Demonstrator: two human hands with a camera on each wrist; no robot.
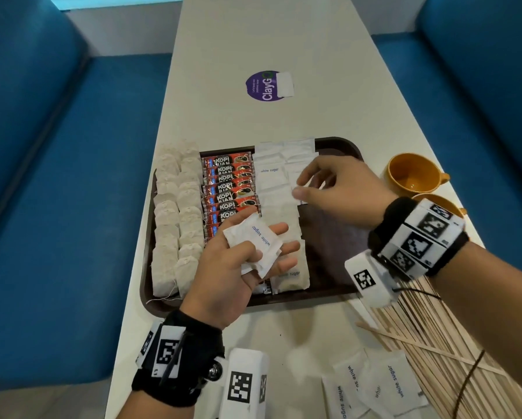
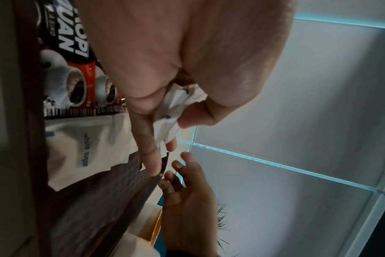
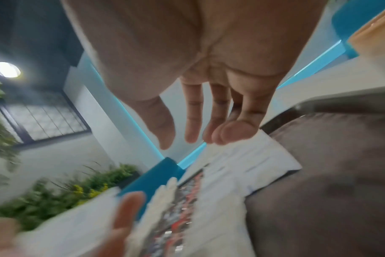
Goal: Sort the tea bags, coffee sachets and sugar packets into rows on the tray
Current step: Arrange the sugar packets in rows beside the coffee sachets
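Observation:
A dark brown tray [image 1: 329, 246] holds two columns of tea bags [image 1: 175, 213], a column of red coffee sachets [image 1: 228, 182] and columns of white sugar packets [image 1: 271, 176]. My left hand [image 1: 265, 252] lies palm up over the tray's near part. It holds a small stack of sugar packets [image 1: 261, 237] between thumb and fingers, pinched as the left wrist view shows [image 2: 171, 111]. My right hand [image 1: 306, 184] hovers over the second sugar column with fingers relaxed and nothing in them. In the right wrist view its fingertips [image 3: 229, 135] hang just above the laid sugar packets [image 3: 253, 161].
Loose sugar packets [image 1: 374, 385] lie on the table's near edge. Wooden stirrers [image 1: 435, 343] are spread at the near right. Two orange cups [image 1: 413, 173] stand right of the tray. A purple sticker [image 1: 268, 86] lies farther up the table. Blue benches flank both sides.

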